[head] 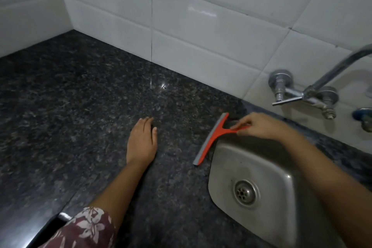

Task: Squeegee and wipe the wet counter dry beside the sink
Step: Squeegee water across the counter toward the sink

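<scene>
Right hand [259,126] pinches the orange plastic squeegee [213,137] by its handle at the steel sink [281,197]'s left rim; left hand [142,143] lies flat, open, on the dark speckled granite counter [70,106] left of the sink.

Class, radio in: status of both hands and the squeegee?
Left hand flat on counter, empty. Right hand fingers pinch squeegee handle, blade at sink edge. Nothing in the way.

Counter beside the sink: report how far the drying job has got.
Done: the granite counter shows no obvious puddles, though glare makes wetness hard to judge. In hand: the right hand pinches the orange squeegee, its blade at the sink edge; the left hand rests flat on the counter. Left: wiping; no cloth is in view.
</scene>
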